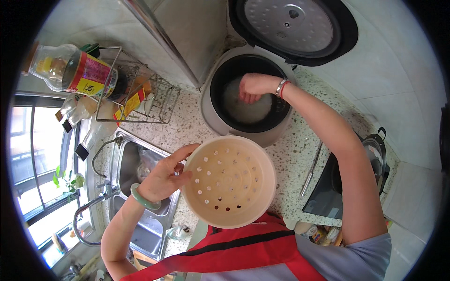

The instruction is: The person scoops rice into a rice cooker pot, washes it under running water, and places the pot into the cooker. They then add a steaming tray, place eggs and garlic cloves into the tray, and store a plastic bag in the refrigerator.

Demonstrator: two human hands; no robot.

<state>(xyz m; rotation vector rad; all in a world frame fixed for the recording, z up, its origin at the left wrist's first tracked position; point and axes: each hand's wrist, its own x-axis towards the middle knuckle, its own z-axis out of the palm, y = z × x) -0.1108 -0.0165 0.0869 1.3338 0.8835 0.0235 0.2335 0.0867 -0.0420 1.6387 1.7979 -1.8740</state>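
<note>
My left hand (164, 177) grips the rim of a round cream steamer basket (230, 182) with holes through its base, thumb inside the wall. The basket is tilted, its inside facing me, in front of the rice cooker (207, 111). Inside the cooker's black inner pot (224, 79) lies a cloudy, whitish layer (251, 111), maybe rice in water. Over it hangs my right hand (255, 87), fingers curled downward and bunched together; whatever they may hold is hidden. The cooker's lid (290, 28) stands raised at the back.
Left of the speckled counter (286, 171) is a steel double sink (154, 229) with a tap (105, 189). A wire rack (159, 100) at far left carries a large sauce bottle (70, 70). A black hob (323, 199) and a glass-lidded pan (375, 154) are on the right.
</note>
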